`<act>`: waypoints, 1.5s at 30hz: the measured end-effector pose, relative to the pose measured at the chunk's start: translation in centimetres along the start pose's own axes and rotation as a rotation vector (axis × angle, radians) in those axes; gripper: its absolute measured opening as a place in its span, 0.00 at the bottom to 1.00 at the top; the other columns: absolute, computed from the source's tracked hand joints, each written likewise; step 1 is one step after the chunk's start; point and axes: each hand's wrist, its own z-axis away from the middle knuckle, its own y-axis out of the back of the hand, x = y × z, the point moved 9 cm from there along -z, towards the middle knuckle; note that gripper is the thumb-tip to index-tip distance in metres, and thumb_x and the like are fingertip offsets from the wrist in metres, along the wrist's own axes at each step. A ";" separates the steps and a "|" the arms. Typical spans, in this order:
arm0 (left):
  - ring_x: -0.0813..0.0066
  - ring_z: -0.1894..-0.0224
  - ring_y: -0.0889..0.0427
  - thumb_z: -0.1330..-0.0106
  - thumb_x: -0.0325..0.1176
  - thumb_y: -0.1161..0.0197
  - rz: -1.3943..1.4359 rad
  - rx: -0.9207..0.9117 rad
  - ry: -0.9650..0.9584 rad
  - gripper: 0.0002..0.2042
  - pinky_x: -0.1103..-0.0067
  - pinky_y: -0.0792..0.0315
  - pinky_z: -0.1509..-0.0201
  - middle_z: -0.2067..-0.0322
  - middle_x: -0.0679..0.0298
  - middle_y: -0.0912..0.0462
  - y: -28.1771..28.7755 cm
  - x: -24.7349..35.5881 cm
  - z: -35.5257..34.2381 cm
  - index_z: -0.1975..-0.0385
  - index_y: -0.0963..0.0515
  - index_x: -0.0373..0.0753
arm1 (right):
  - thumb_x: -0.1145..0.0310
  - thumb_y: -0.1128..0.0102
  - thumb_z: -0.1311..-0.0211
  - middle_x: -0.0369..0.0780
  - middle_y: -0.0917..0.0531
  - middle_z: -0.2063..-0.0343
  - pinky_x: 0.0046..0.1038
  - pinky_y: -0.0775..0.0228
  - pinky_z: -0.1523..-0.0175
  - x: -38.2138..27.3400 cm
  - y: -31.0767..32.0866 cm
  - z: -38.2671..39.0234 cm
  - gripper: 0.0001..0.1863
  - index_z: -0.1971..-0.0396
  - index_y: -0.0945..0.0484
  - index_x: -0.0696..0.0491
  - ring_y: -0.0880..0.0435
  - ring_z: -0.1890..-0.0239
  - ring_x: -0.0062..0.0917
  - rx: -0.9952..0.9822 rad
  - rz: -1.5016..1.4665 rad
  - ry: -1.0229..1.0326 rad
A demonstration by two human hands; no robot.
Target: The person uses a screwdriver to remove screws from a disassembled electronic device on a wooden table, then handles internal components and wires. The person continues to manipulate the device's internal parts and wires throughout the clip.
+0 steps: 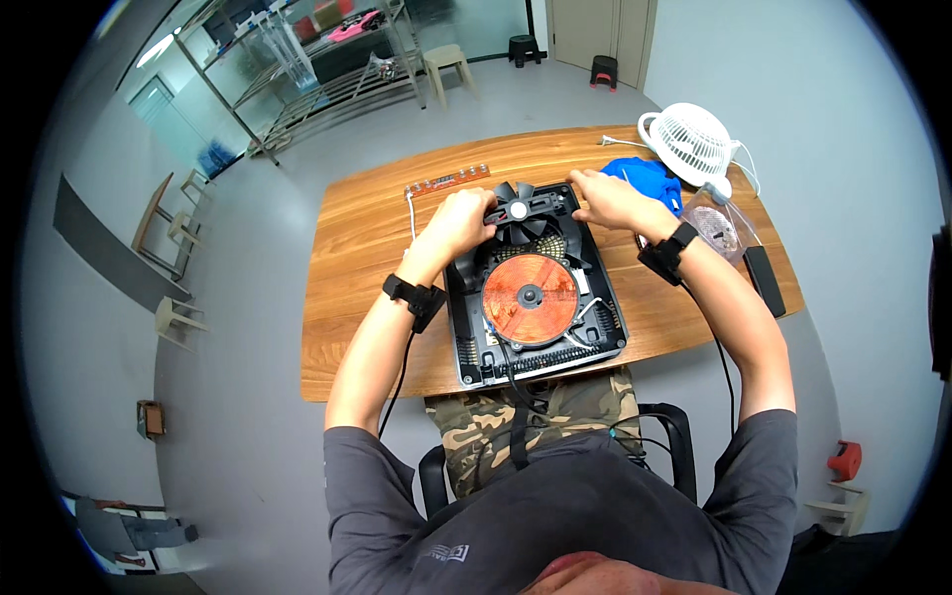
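Head view: both hands grip a black fan [519, 211] at the far end of an opened cooker base [535, 297] on the wooden table [367, 228]; left hand [459, 220] clasps its left side, right hand [607, 198] its right side, above the copper coil [529, 297].

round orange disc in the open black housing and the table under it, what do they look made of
The round orange disc looks like a wound copper coil: metallic reddish sheen, fine concentric rings, though too small to be sure. The black housing looks like matt moulded plastic. The brown table looks like wood or wood-look laminate, with long grain streaks.
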 end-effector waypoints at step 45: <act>0.53 0.54 0.13 0.47 0.25 0.27 0.084 -0.353 -0.049 0.21 0.68 0.19 0.47 0.57 0.48 0.13 -7.2 -1.0 0.7 0.50 0.16 0.35 | 0.72 0.32 0.43 0.50 0.12 0.65 0.41 0.21 0.54 -0.3 -6.1 1.0 0.15 0.55 0.17 0.58 0.13 0.59 0.44 -0.063 -0.143 0.095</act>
